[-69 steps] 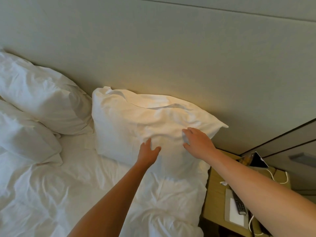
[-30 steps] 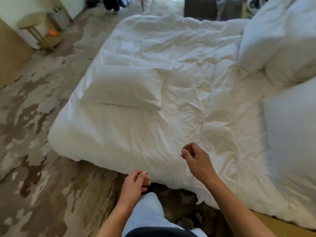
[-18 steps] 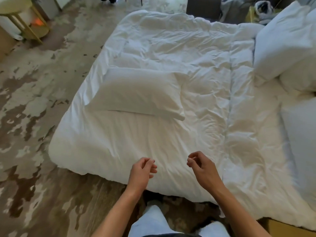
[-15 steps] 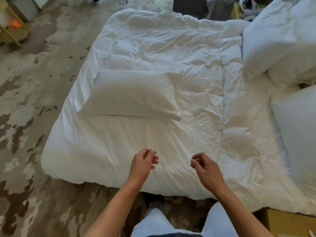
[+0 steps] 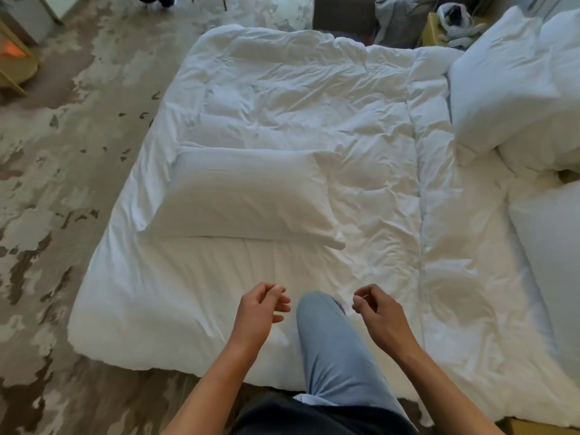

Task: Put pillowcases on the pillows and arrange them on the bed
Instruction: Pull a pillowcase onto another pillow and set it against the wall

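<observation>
A white pillow in its case lies flat on the white duvet, toward the foot of the bed and ahead of me. Two cased pillows are stacked at the head end, top right, and another white pillow lies at the right edge below them. My left hand and my right hand hover over the near edge of the duvet, fingers loosely curled, holding nothing. My knee in light blue jeans rests on the bed between them.
Patterned brown and beige carpet lies left of the bed. A small yellow side table stands at the far left. A dark chair with grey clothes and a yellow stand are beyond the bed.
I have turned from the pillow at the headboard to face the bed's side. My knee has come up onto the duvet, and both hands have moved closer to the lone pillow.
</observation>
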`<state>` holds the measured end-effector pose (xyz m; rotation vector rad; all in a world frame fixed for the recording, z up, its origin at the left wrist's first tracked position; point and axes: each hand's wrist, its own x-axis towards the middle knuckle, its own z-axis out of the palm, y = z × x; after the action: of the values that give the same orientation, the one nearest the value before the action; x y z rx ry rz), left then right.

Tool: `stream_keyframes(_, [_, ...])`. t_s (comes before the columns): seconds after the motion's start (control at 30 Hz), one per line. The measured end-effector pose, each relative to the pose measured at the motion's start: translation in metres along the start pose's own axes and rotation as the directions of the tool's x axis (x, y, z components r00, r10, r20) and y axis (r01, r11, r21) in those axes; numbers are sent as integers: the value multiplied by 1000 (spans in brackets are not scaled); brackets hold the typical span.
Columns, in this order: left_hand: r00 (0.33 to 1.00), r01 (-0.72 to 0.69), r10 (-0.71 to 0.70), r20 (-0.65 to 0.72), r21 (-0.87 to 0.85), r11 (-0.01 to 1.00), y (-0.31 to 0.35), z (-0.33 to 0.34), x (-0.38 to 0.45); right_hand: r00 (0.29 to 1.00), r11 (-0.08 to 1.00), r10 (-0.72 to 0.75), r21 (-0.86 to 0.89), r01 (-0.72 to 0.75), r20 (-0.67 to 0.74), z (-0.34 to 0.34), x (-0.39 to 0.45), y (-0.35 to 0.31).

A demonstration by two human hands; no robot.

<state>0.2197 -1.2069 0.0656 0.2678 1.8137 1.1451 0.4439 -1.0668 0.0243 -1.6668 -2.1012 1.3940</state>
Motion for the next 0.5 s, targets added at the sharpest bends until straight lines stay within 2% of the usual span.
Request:
stream_keyframes(0.2, [976, 84, -90, -201, -39, 996, 10, -42, 57, 972, 986, -148, -51, 159, 180, 53, 139, -72])
stream_keyframes(0.33, [955, 119, -126, -267, -42, 992, 44, -50, 127, 937, 958, -233, -102, 266, 260, 81, 239, -114])
stream_keyframes(0.5, [958, 97, -57, -280, 130, 987, 103, -38, 250, 907, 906, -312, -198, 374, 284, 95, 369, -151])
